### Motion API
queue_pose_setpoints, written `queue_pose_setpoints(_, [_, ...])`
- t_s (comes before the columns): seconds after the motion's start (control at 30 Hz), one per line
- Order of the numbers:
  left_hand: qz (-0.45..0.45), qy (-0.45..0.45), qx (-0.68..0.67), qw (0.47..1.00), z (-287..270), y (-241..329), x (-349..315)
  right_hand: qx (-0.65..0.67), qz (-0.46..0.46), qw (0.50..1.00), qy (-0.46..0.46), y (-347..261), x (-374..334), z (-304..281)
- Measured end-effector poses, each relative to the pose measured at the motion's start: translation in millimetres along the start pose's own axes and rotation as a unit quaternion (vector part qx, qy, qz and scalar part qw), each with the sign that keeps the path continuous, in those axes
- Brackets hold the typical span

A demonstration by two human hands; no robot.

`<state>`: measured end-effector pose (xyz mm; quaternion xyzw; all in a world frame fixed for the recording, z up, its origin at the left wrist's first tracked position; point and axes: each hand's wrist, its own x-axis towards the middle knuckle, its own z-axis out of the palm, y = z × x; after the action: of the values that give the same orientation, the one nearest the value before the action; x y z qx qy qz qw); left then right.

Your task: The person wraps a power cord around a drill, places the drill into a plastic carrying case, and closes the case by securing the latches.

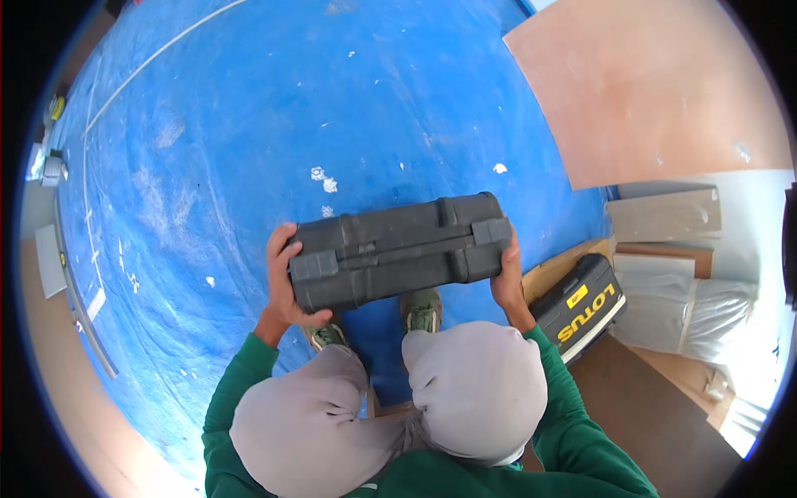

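Observation:
A black plastic tool case (390, 261) is held up in front of my knees, its long latched side facing me and tilted a little, right end higher. My left hand (285, 278) grips its left end, with the thumb under the lower edge and the fingers at the upper corner. At the right end, my right hand (508, 278) is pressed against the side, its fingers partly hidden behind the case. Two grey latches sit near the case's ends, and both look fastened. Below the case my shoes (422, 311) show on the blue sheet.
Blue plastic sheeting (249, 124) with white flecks covers the floor ahead. On the right stand a second black case (581, 307) with yellow lettering, a plastic-wrapped bundle (693, 319) and a large brown board (647, 100). A long grey strip (91, 332) lies at the left edge.

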<state>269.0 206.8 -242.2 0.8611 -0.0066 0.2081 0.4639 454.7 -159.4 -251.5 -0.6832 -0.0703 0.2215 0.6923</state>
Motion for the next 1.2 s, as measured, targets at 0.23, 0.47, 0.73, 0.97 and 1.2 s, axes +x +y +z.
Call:
queue_pose_setpoints(0.23, [-0.025, -0.105, 0.061, 0.992, -14, 54, -13, -0.212, -0.05, 0.973, -0.079, -32, -32, -26])
queue_pose_setpoints(0.47, [-0.025, -0.126, 0.082, 0.988, -16, 61, -15, -0.086, -0.147, 0.984, -0.049, -26, -17, -4])
queue_pose_setpoints(0.73, [-0.018, -0.122, 0.098, 0.988, -13, 60, -26, -0.082, -0.056, 0.995, 0.012, -41, -26, 8])
queue_pose_setpoints(0.97, [-0.021, -0.109, 0.06, 0.992, -5, 57, -26, 0.011, 0.083, 0.996, -0.014, -43, -22, -7])
queue_pose_setpoints(1.2, [-0.044, -0.135, 0.07, 0.987, -6, 66, -19, 0.095, 0.089, 0.988, -0.083, -37, -20, -21])
